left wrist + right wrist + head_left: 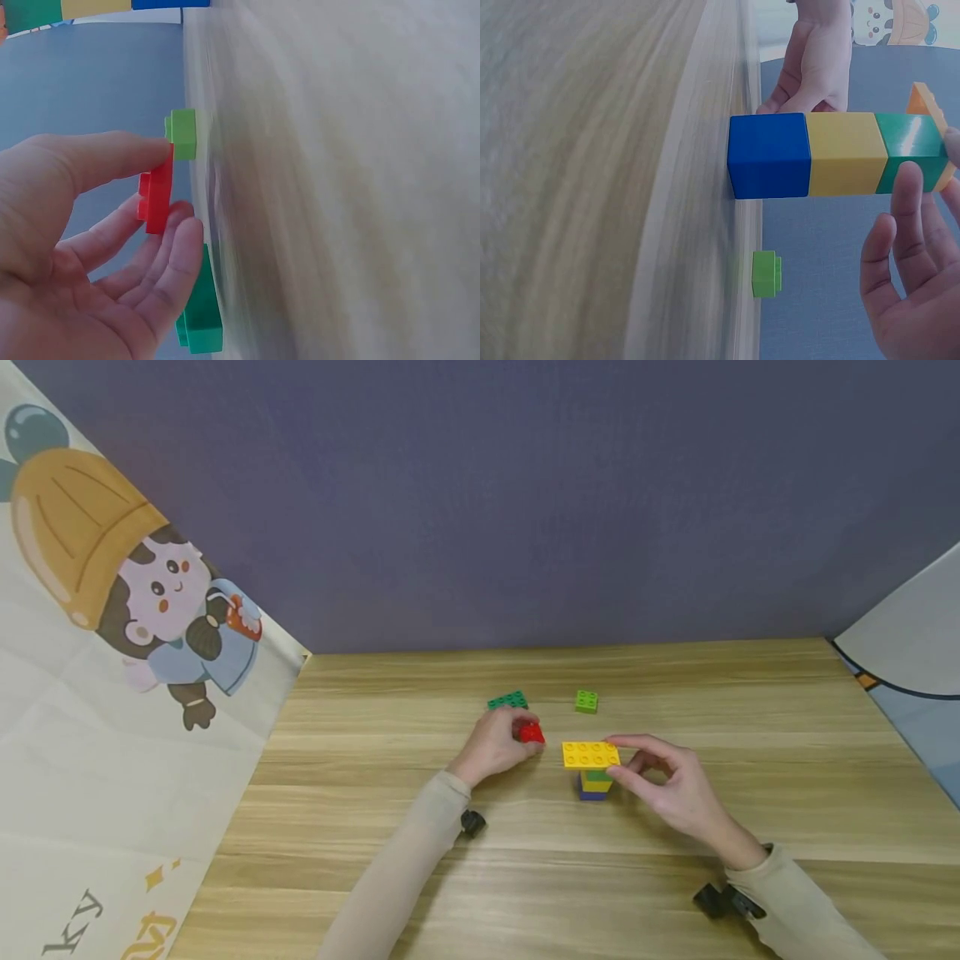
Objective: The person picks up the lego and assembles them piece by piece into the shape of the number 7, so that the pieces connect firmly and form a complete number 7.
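So far, a tower of blue block, yellow block and green block stands on the table, right of centre in the head view's lower half; the right hand pinches a yellow plate at its top, whether fully seated I cannot tell. The left hand pinches a red brick nearer centre; this, the dark green brick and the lime brick above seem yet to be stacked

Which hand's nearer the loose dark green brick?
Left. The left hand is just in front of the dark green brick, pinching the red brick. The right hand is farther right, gripping the yellow plate.
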`<control>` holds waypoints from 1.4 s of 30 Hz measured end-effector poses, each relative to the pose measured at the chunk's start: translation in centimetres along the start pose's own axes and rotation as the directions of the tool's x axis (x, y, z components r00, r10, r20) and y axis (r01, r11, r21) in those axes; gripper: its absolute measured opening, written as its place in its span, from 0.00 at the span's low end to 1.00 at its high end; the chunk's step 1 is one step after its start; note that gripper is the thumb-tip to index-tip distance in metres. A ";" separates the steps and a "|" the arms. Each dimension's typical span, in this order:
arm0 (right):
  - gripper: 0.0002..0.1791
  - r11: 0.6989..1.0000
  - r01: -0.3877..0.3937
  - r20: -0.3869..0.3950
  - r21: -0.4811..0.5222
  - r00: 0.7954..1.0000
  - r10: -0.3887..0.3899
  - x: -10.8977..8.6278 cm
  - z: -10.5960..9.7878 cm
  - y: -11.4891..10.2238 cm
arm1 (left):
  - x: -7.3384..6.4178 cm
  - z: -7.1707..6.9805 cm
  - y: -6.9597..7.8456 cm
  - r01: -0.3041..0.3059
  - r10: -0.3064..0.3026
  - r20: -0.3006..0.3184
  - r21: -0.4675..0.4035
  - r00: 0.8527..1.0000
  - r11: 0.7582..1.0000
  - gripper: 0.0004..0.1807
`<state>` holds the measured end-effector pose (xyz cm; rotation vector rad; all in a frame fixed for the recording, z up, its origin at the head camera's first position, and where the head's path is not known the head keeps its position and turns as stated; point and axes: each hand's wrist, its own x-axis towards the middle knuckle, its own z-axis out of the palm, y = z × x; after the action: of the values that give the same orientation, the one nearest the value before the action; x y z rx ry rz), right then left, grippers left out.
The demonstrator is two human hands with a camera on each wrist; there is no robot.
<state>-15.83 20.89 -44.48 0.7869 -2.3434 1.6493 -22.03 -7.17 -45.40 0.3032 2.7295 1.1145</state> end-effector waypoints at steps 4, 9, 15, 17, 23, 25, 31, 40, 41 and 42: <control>0.24 1.000 -0.003 0.001 0.002 1.000 0.003 0.0 0.0 0.0 | -0.1 0.0 -0.1 -0.005 0.005 0.011 -0.052 1.000 0.999 0.24; 0.23 1.000 -0.007 -0.001 -0.006 1.000 0.007 -0.1 0.0 0.0 | -0.3 -0.2 -0.2 0.006 -0.003 0.028 -0.121 1.000 0.993 0.24; 0.23 1.000 0.000 -0.005 -0.006 1.000 0.000 -0.1 0.1 0.0 | -0.6 -0.4 -0.2 0.013 -0.004 0.045 -0.197 0.999 0.980 0.24; 0.24 1.000 0.000 -0.006 -0.006 1.000 0.000 -0.1 0.1 0.0 | -0.7 -0.4 -0.2 0.014 -0.001 0.054 -0.232 0.999 0.973 0.24; 0.23 1.000 -0.012 -0.004 -0.010 1.000 0.012 -0.1 0.1 -0.1 | -0.6 -0.5 -0.5 0.026 0.005 0.087 -0.348 0.996 0.937 0.24; 0.23 1.000 -0.015 -0.004 -0.011 1.000 0.015 -0.1 0.1 -0.1 | -0.7 -0.6 -0.5 0.031 0.006 0.096 -0.383 0.995 0.923 0.25; 0.23 1.000 -0.016 -0.004 -0.012 1.000 0.016 -0.1 0.1 -0.1 | -0.8 -0.8 -0.6 0.076 -0.003 0.147 -0.498 0.989 0.864 0.27; 0.24 1.000 -0.004 -0.010 -0.017 1.000 0.004 0.0 0.1 -0.1 | -1.5 -0.8 -0.1 0.132 0.001 0.219 -0.593 0.976 0.794 0.27; 0.24 1.000 -0.005 -0.010 -0.018 1.000 0.005 0.0 0.1 -0.1 | -1.6 -0.8 -0.1 0.137 0.002 0.225 -0.601 0.974 0.787 0.27; 0.24 1.000 -0.008 -0.009 -0.020 1.000 0.008 0.0 0.1 -0.1 | -1.7 -0.8 0.0 0.138 0.007 0.230 -0.608 0.973 0.782 0.28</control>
<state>-15.71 20.73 -44.44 0.7659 -2.3556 1.6266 -20.62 -8.13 -44.73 0.2077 2.0094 1.7544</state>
